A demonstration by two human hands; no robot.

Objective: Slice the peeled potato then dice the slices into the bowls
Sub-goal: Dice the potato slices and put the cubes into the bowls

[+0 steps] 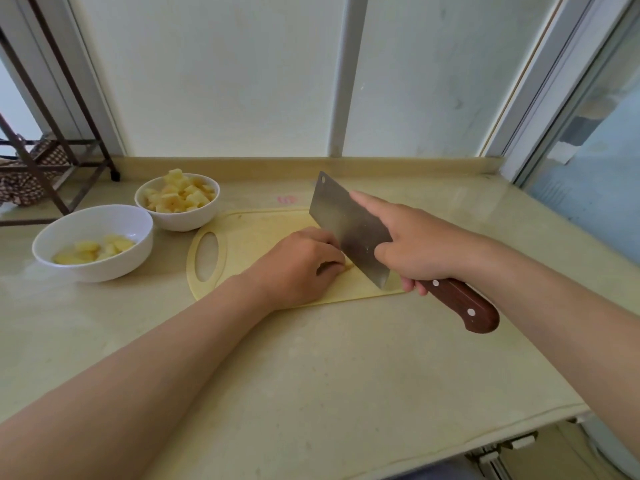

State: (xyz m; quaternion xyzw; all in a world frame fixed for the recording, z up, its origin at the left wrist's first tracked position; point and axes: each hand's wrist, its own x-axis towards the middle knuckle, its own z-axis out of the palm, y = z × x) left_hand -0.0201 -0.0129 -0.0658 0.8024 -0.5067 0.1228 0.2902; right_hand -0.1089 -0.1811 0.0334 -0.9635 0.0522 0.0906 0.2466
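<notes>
So your left hand (298,268) was curled over on the pale yellow plastic cutting board (249,233), fingers tucked down around a potato piece (349,267). Only a sliver of pale yellow peeked out at your fingertips, the rest was hidden under the hand. Your right hand (415,244) gripped the broad steel cleaver (346,223) by its brown riveted wooden handle, forefinger stretched out along the flat of the blade. The blade stood on edge right up against your left fingers, its near corner down at the board. Off to the left on the beige stone countertop (311,358) sat two round white bowls, just beside each other. The far bowl (180,221) was piled with diced potato chunks (178,194), and the near bowl (104,268) had a few flat potato slices (93,249) lying in the bottom. A dark metal rack (52,161) stood at the far left.
</notes>
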